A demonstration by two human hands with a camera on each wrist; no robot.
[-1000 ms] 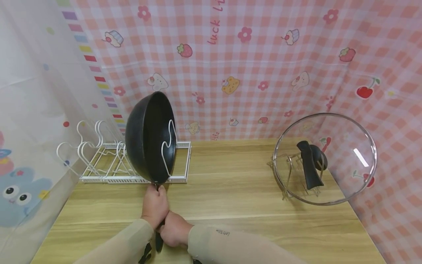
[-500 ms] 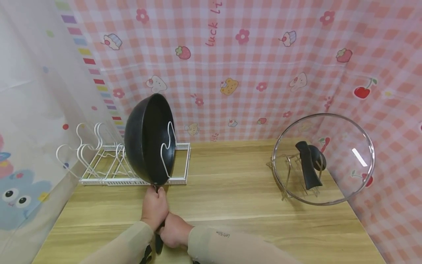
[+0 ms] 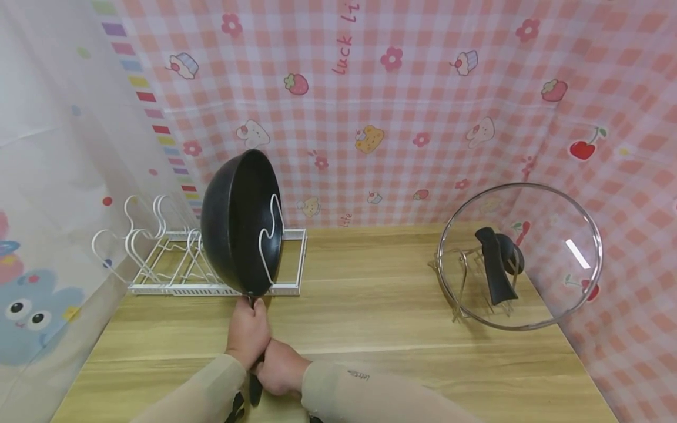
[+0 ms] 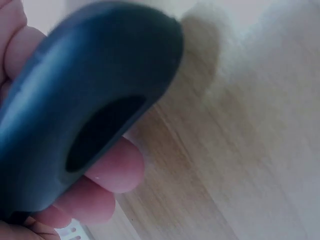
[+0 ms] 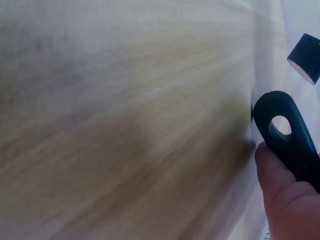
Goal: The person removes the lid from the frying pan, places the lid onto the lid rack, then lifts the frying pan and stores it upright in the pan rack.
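A black wok [image 3: 240,229] stands on its side in a white wire rack [image 3: 222,289], its hollow facing right. One wavy wire divider crosses in front of the opening. My left hand [image 3: 248,329] grips the handle close to the wok's body. Just behind it, my right hand [image 3: 281,367] holds the same handle, and the two hands touch. The handle's black end [image 3: 255,389] sticks out below them. Fingers [image 4: 117,167] curl under the handle [image 4: 85,90] in the left wrist view. In the right wrist view, the handle's tip [image 5: 280,107] shows its hanging hole.
At the right, a glass lid [image 3: 520,314] with a steel rim and black knob leans in a small wire stand [image 3: 460,288]. Empty white dividers [image 3: 137,247] rise at the rack's left. Patterned curtains [image 3: 391,117] enclose the wooden table [image 3: 365,317] at back and sides.
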